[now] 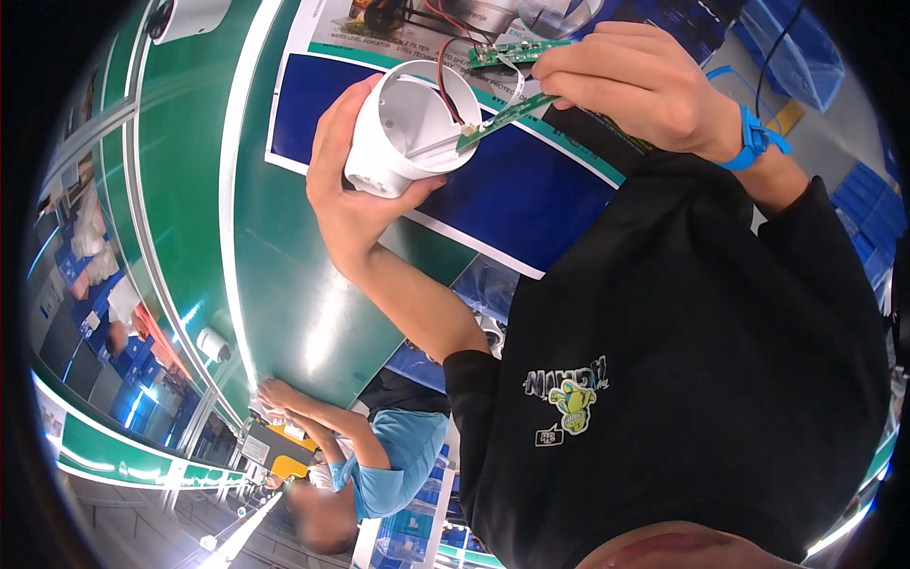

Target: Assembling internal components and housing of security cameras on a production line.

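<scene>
Fingers of the left hand curl around a white casing above the tabletop, while those of the right hand pinch two green circuit boards at its open mouth. I'd hold the casing steady, grip only board edges, and leave the red and black wires slack.

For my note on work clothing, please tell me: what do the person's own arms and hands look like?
The left hand and the right hand wear no gloves. Black sleeves end well short of both hands. A bright blue wrist strap with a loose end sits just behind the right hand; none shows behind the left.
</scene>
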`<state>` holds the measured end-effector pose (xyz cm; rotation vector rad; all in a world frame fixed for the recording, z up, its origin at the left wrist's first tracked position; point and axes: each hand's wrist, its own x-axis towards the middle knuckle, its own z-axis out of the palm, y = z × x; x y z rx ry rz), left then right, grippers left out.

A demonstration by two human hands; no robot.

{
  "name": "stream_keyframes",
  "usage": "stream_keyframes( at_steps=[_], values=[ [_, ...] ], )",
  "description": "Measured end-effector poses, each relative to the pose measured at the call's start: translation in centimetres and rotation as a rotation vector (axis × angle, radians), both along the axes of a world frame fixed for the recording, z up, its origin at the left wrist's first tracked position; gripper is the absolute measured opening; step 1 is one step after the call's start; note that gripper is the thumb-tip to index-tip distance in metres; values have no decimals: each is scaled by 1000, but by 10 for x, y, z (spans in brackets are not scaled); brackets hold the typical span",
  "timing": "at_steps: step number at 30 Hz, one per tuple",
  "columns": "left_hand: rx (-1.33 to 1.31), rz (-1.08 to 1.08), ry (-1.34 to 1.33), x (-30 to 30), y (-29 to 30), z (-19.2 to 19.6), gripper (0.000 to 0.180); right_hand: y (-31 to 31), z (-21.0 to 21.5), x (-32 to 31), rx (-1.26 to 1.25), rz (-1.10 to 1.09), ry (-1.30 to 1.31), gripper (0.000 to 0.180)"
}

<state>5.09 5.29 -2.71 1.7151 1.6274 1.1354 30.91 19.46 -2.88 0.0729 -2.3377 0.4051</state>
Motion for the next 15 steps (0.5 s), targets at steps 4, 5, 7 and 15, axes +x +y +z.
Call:
stream_keyframes(
  at_steps=[4, 5, 7, 15],
  values=[
    [14, 6, -11, -2, 1, -2, 87, 5, 5, -3, 99, 23, -38, 21],
    [14, 4, -11, -3, 0, -2, 87, 6, 7, -4, 135, 13, -46, 20],
    [4, -19, 70, 1, -2, -1, 89, 20, -8, -10, 353, -2, 197, 16],
    [-12, -15, 70, 12, -1, 6, 89, 0, 65, 15, -169, 42, -237, 15]
  ],
)
